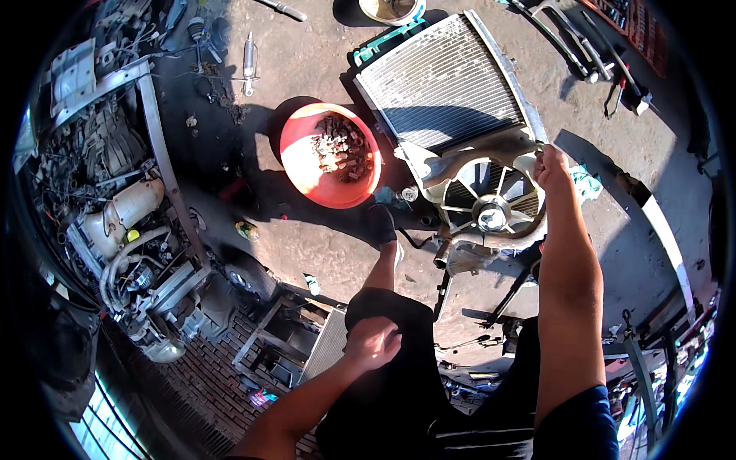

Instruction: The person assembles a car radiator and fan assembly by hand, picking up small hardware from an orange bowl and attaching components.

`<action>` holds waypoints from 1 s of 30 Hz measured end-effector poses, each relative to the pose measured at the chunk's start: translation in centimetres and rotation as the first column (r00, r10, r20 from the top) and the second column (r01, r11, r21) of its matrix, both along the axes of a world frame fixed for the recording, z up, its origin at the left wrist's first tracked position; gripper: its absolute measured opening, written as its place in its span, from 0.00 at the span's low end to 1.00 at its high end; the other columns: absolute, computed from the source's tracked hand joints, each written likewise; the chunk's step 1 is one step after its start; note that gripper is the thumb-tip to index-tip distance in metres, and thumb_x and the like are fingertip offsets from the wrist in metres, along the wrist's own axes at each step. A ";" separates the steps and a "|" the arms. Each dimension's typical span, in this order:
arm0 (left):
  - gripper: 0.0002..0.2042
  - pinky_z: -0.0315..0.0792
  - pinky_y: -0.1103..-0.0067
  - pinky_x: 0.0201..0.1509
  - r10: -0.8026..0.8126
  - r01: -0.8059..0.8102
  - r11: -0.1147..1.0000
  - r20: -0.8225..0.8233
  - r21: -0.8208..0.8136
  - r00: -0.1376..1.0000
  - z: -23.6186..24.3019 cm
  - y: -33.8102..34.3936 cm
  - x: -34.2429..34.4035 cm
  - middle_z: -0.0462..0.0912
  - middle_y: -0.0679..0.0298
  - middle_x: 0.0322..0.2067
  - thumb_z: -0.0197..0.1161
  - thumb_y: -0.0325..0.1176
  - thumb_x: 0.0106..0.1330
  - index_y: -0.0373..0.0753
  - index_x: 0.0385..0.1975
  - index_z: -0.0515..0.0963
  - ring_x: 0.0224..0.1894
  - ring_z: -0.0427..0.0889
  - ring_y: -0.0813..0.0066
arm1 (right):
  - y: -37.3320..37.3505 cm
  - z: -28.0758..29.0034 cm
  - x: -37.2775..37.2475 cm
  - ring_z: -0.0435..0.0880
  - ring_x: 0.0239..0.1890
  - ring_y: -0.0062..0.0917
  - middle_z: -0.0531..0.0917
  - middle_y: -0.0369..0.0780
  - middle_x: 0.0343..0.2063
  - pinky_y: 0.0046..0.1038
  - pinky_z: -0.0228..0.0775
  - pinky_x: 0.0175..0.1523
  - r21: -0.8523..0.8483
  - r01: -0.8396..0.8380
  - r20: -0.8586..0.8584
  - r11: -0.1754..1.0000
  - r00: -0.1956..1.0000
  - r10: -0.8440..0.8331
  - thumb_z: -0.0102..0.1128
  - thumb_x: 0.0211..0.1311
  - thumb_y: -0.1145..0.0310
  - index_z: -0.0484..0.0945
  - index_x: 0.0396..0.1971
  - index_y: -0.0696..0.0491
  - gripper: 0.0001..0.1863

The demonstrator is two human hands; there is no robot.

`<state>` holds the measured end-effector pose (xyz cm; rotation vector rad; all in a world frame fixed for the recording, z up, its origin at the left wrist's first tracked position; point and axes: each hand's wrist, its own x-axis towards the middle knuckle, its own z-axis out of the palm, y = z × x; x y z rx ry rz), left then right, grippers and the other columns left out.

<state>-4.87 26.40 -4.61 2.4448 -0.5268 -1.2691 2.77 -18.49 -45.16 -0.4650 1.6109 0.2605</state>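
- Right hand [552,165] was closed on the rim of the fan shroud [491,203], which sat on the radiator [448,84].
- Radiator lay flat on the ground, long axis running away from the person, toward upper left.
- Left hand [372,343] rested loosely curled on the knee, holding nothing.
- Red basin [295,153] of rusty parts just left of the radiator.
- Shroud's lower edge in shadow, hard to read.

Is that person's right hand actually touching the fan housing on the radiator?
Touching. The head view shows the right hand closed over the upper right rim of the fan shroud, with no gap between them.
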 end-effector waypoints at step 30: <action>0.11 0.75 0.68 0.37 0.190 -0.178 0.971 0.059 -0.159 0.980 0.2 2.1 1.2 0.86 0.61 0.35 0.72 0.28 0.55 0.40 0.37 0.80 0.35 0.86 0.59 | -6.7 -2.0 -4.5 0.87 0.44 0.53 0.87 0.55 0.39 0.52 0.76 0.48 -0.300 -0.770 -0.728 -0.564 -0.197 0.656 0.58 0.72 0.46 0.79 0.40 0.56 0.24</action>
